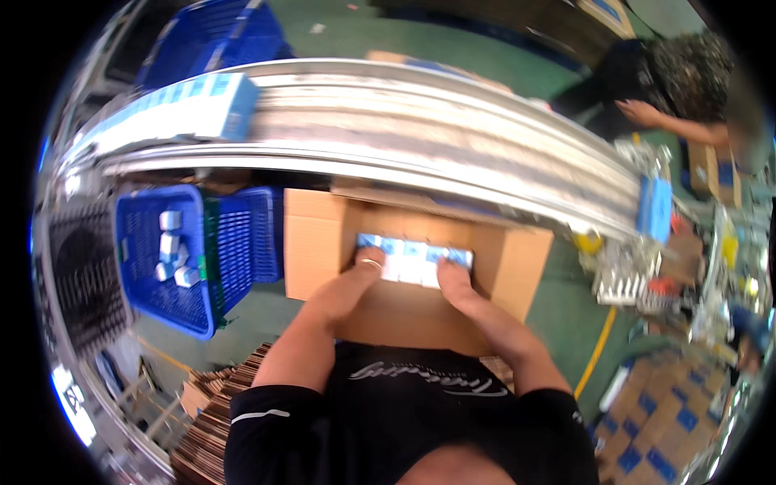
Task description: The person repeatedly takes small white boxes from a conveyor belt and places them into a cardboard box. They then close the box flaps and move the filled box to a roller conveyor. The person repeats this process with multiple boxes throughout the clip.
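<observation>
Both my arms reach down into an open cardboard box [311, 242] in front of my body, its flaps folded outward. Inside lies a row of small white-and-blue boxes [411, 260], lined up side by side. My left hand [371, 260] presses on the left end of the row, and my right hand [452, 276] clasps the right end. The row is squeezed between the two hands; most of the fingertips are hidden behind the boxes. Whether the row touches the bottom of the carton I cannot tell.
Beyond the carton runs a metal conveyor [420, 129], with a row of white-and-blue boxes [186, 105] at its left. A blue basket [133, 291] holding several small boxes stands left. Flattened cardboard [214, 420] is stacked at lower left. Another person [679, 89] is at far right.
</observation>
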Demonstrator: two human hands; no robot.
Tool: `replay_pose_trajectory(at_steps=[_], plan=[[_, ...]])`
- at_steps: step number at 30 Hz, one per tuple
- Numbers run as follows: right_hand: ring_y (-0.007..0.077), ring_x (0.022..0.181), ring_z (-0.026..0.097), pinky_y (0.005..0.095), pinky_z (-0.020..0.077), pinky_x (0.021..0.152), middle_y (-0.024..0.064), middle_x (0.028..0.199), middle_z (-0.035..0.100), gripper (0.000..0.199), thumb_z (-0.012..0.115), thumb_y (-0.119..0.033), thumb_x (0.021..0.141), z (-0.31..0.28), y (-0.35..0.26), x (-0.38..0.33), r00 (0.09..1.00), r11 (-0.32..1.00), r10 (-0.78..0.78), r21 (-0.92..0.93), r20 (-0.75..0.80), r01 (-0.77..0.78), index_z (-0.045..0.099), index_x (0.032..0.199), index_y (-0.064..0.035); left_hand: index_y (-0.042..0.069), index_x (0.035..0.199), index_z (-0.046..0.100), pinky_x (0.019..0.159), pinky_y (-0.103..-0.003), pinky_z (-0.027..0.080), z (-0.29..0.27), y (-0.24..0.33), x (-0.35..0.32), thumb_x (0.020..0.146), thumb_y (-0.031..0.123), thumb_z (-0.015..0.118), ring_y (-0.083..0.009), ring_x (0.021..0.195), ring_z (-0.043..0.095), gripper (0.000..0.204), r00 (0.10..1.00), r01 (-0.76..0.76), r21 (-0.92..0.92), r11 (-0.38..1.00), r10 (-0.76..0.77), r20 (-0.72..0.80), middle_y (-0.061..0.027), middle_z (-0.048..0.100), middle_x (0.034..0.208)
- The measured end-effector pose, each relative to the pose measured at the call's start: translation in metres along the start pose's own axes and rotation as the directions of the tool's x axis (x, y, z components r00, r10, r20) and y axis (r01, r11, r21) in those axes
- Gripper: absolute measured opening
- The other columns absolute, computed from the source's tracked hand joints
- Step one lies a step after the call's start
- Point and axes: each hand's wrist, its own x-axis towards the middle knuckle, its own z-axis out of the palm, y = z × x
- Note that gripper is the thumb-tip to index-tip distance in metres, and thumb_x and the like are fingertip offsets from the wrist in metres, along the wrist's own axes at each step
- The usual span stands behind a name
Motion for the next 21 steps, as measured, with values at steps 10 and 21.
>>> replay_pose_trajectory(at_steps=[10,21], plan=[[0.0254,0.078,0.063,0.0315,0.0497,0.072,0.0154,0.086,0.064,0.029,0.059,-0.015,0.084,-0.214,-0.058,-0.035,0.945,0.671,-0.275,0.668,-0.179,0.322,0.055,0.108,0.0016,0.011,0.085,0.062,0.062,-0.037,0.048,-0.412,-0.107,-0.21,0.079,0.024,0.06,-0.0253,0.072,0.06,0.015,0.744,0.143,0.113,0.983,-0.032,-0.667,-0.0084,0.057,0.073],[0.029,0.071,0.063,0.0368,0.0478,0.065,0.0123,0.075,0.064,0.028,0.056,-0.024,0.084,-0.277,-0.074,0.045,0.829,0.89,0.1,0.422,-0.55,0.173,0.058,0.101,-0.002,-0.011,0.118,0.045,0.091,-0.038,0.043,-0.483,-0.381,-0.151,0.061,0.069,0.065,-0.0374,0.109,0.053,0.101,0.606,0.248,-0.607,0.755,-0.61,-0.511,-0.0287,0.053,0.116]])
